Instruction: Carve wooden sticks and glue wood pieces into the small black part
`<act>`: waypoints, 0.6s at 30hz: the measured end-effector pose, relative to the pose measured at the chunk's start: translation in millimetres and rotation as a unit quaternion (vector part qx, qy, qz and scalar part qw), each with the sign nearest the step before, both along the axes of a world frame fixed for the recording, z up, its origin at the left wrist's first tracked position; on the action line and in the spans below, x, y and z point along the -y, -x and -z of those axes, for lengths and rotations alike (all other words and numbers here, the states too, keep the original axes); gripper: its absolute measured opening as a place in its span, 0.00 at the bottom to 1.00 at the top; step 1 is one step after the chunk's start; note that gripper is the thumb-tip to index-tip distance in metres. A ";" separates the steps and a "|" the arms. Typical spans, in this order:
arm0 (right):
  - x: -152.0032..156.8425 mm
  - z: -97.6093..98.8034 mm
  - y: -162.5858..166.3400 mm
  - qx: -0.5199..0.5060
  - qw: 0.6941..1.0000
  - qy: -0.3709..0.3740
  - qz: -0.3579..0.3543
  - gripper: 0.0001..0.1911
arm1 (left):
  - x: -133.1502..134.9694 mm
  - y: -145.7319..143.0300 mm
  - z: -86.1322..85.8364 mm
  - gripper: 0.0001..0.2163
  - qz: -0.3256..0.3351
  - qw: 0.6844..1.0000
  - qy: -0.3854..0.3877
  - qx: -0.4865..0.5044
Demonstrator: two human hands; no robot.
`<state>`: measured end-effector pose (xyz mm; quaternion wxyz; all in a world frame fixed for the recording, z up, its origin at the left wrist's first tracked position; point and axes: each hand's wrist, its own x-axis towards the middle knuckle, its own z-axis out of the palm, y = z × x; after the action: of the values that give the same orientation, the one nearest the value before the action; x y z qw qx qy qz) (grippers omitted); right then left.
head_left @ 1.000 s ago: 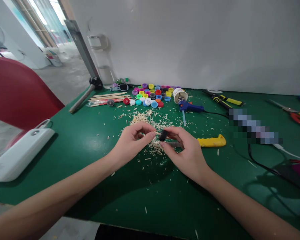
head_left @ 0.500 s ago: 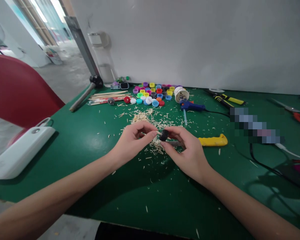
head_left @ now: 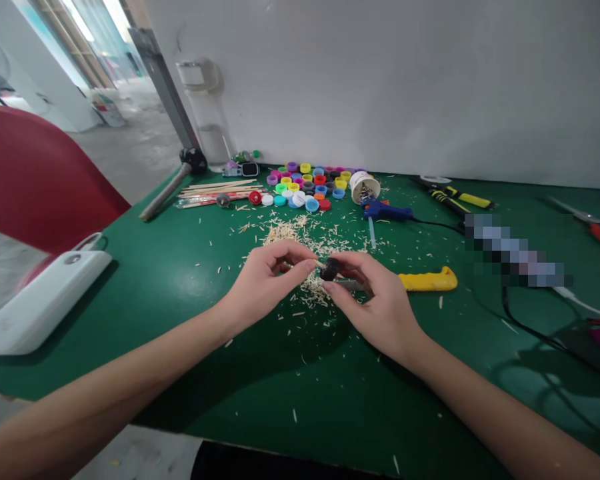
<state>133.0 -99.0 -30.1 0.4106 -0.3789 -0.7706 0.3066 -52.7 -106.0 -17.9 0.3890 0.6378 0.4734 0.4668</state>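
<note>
My left hand [head_left: 275, 272] pinches a short, pale wooden stick [head_left: 319, 264], most of it hidden by the fingers. Its tip meets a black bottle cap [head_left: 329, 269], which the thumb and fingers of my right hand [head_left: 375, 290] grip from the right. Whether the stick goes into the cap or only touches it, I cannot tell. Below both hands lies a heap of wood shavings [head_left: 316, 288]. A knife with a yellow handle [head_left: 429, 279] rests on the green table [head_left: 260, 393], its blade partly behind my right hand.
Behind my hands are many coloured bottle caps [head_left: 312, 205], wooden sticks [head_left: 225, 189] and a tipped white cup [head_left: 364, 185]. A blue glue gun [head_left: 387, 211], pliers [head_left: 445, 197] and scissors [head_left: 587, 219] lie to the right. A hammer [head_left: 167, 190] and white power bank [head_left: 43, 303] are left.
The black cap has turned slightly between the fingers of my right hand. Both hands stay at nearly the same place, and the view has shifted a little.
</note>
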 end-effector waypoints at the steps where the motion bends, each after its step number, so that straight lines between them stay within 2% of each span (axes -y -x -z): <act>1: 0.0 -0.6 -0.1 0.003 1.000 -0.002 -0.001 0.14 | 0.1 0.0 -0.1 0.04 0.000 1.000 -0.002 -0.001; 18: -1.5 -2.4 -3.0 0.033 0.999 -0.014 -0.006 0.13 | 1.2 0.3 -1.6 0.04 0.004 1.000 0.000 0.002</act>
<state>136.0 -97.6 -27.7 0.3885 -0.3783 -0.7903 0.2852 -53.1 -107.2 -16.3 0.3921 0.6384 0.4703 0.4664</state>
